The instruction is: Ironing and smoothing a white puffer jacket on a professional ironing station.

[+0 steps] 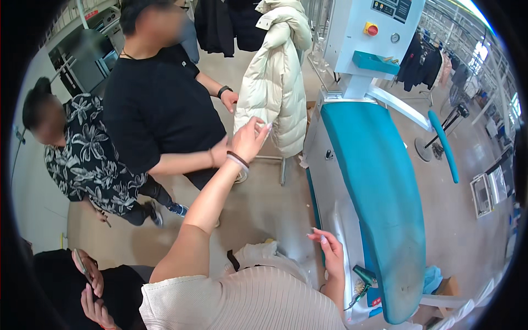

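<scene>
My left arm stretches forward, and my left hand point(250, 140) is in front of the lower part of a cream puffer jacket point(283, 91) hanging on a rack. Its fingers are bent and apart; whether they touch the fabric I cannot tell. Dark and pale bands circle that wrist. Close to my body, my right hand point(330, 250) is raised beside the pressing machine, fingers loosely curled and apart, holding nothing. The machine's long teal padded board point(374, 181) lies to the right. Below my right hand rests a green pistol-shaped tool point(363, 278).
A person in black point(159, 104) stands left of the jacket, one hand near my left wrist. Behind is a person in a patterned shirt point(93, 148); at lower left, hands hold a phone point(81, 264). The machine's white control column point(368, 33) rises at the back. A stand point(432, 146) is right.
</scene>
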The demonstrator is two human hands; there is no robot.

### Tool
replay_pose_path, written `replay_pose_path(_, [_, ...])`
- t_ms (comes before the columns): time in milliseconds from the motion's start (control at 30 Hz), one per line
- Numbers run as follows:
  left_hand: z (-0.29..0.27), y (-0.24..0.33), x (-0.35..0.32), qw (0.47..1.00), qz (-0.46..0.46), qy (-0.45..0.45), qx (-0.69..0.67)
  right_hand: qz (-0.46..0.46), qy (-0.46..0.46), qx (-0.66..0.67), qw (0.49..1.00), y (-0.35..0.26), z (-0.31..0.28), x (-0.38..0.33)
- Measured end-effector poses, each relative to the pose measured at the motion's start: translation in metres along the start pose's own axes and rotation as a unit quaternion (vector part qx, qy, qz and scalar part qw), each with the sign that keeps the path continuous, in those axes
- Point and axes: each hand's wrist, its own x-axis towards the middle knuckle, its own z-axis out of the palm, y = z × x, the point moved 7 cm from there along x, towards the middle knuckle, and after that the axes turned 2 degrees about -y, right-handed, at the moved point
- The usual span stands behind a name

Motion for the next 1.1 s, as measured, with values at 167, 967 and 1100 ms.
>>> replay_pose_path(167, [-0.044,0.04,0.072,0.936,0.108,0.27,0.199,0.003,0.002,-0.023,1.0,-0.013,-0.01,0.054])
replay_pose_path(967, [0.165,0.096,0.195,0.985,0.132,0.025,-0.108,-0.395,0.163,-0.517,0.742,-0.234,-0.021,0.482])
replay_pose_path(1100, [0.184,0.07,0.113,0.974,0.173,-0.01,-0.147,-0.184,0.147,-0.557,0.797,-0.172,-0.052,0.563])
